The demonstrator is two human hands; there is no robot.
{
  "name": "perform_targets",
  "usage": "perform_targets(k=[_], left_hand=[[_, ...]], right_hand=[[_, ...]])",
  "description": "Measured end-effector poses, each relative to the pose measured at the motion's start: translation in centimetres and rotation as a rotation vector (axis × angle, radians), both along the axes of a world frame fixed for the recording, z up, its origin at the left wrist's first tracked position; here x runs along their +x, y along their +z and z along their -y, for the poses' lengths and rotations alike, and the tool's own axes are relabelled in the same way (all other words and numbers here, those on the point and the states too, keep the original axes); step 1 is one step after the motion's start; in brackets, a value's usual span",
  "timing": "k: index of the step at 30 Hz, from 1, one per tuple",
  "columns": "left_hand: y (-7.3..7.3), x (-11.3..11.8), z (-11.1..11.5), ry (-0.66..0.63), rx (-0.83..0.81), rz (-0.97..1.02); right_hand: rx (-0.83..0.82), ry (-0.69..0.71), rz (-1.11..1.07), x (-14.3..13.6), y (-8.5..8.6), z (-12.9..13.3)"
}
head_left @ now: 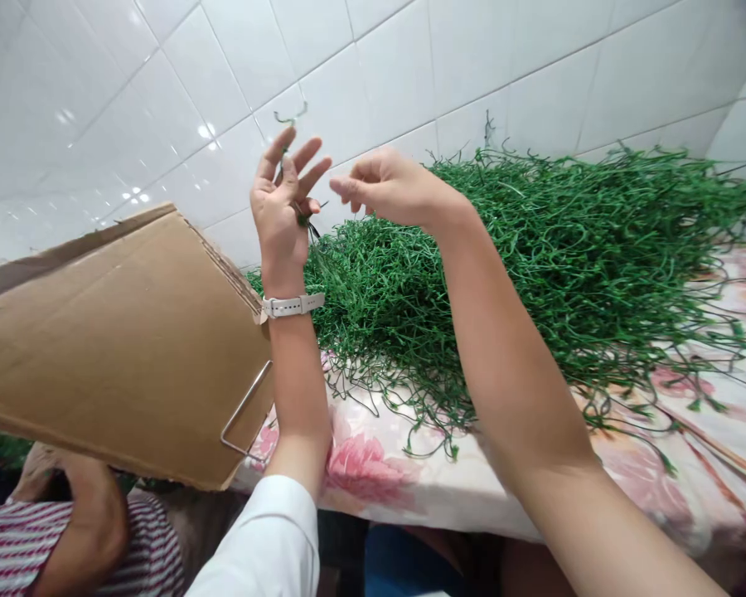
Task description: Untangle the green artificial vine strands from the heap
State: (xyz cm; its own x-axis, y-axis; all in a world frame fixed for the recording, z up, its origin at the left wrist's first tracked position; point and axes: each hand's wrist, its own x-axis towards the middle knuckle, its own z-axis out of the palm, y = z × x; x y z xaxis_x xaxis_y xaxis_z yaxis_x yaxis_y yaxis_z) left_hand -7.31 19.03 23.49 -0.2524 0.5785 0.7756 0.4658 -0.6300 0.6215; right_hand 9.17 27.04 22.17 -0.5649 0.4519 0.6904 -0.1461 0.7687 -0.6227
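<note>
My left hand (286, 191) is raised with its palm toward me, pinching a thin green stem (292, 116) between thumb and index finger; the other fingers are spread. More dark green stem pieces lie against its palm and little finger. Close by on the right, my right hand (385, 186) has its fingers curled together at the tips. Whether anything is between them I cannot make out. Below and behind both hands spreads a large heap of thin, wiry green stems (572, 265) with small tufted ends.
The heap lies on a flower-patterned cloth (373, 468) over a table against a white tiled wall (472, 75). At left stands a cardboard piece (118, 348), with a bent metal wire (245, 406) at its edge. Another person's arm (93, 514) in a striped sleeve shows below it.
</note>
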Motion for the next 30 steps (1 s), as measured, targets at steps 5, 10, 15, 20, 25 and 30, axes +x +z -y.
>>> perform_targets(k=[5,10,15,20,25,30], left_hand=[[0.5,-1.3,0.1,0.0,0.117,0.043],[0.3,-1.5,-0.7,-0.175,0.243,0.082],[0.4,-0.4,-0.3,-0.322,0.211,0.161],[0.8,0.3,1.6,-0.086,-0.032,0.155],[0.4,0.0,2.0,-0.006,-0.114,-0.067],[0.1,0.6,1.4,-0.015,-0.019,-0.183]], right_hand=[[0.126,0.131,0.314,0.9,0.5,1.9],[0.173,0.273,0.434,0.2,0.6,2.6],[0.138,0.317,0.39,0.1,0.5,2.5],[0.065,0.18,0.085,0.4,0.4,1.7],[-0.017,0.099,-0.084,0.4,0.1,0.1],[-0.037,0.177,-0.128,0.1,-0.3,-0.6]])
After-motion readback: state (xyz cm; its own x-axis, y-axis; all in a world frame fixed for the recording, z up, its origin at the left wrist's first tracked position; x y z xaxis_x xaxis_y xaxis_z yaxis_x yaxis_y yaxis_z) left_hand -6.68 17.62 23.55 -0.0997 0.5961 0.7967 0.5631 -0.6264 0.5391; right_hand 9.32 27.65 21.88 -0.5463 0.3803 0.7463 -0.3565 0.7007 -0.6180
